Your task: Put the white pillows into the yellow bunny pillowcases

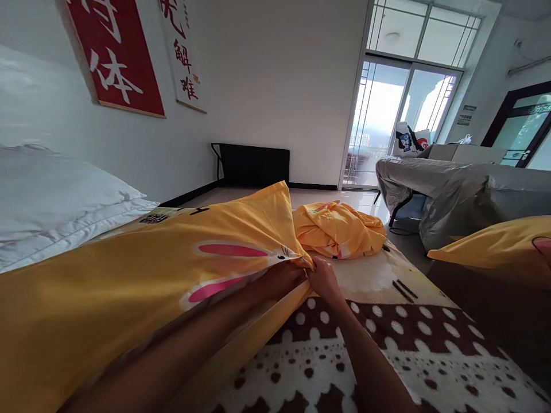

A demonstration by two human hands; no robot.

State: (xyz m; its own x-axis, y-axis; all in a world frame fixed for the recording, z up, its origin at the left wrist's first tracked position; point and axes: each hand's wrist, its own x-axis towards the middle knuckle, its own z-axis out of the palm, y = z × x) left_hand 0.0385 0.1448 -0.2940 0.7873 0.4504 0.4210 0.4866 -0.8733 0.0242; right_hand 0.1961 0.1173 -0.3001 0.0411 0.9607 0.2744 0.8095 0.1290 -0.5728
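A yellow pillowcase (pixel 142 264) with a printed white rabbit and pink ears stretches across the left and middle of the head view. My left forearm runs inside its open side, and my left hand (pixel 293 274) is at the gathered cloth near the rabbit's face, its fingers partly hidden by fabric. Right beside it, my right hand (pixel 323 280) is closed on the same bunched cloth from outside. Just beyond both hands lies a crumpled heap of yellow fabric (pixel 344 229) with a similar print.
Beneath everything is a patterned brown and cream blanket (pixel 379 327). White pillows (pixel 60 195) lie at the left by the wall. Another yellow cloth item (pixel 499 246) is at the right edge. Behind it stands plastic-covered furniture (pixel 447 178). A black panel (pixel 256 165) leans at the far wall.
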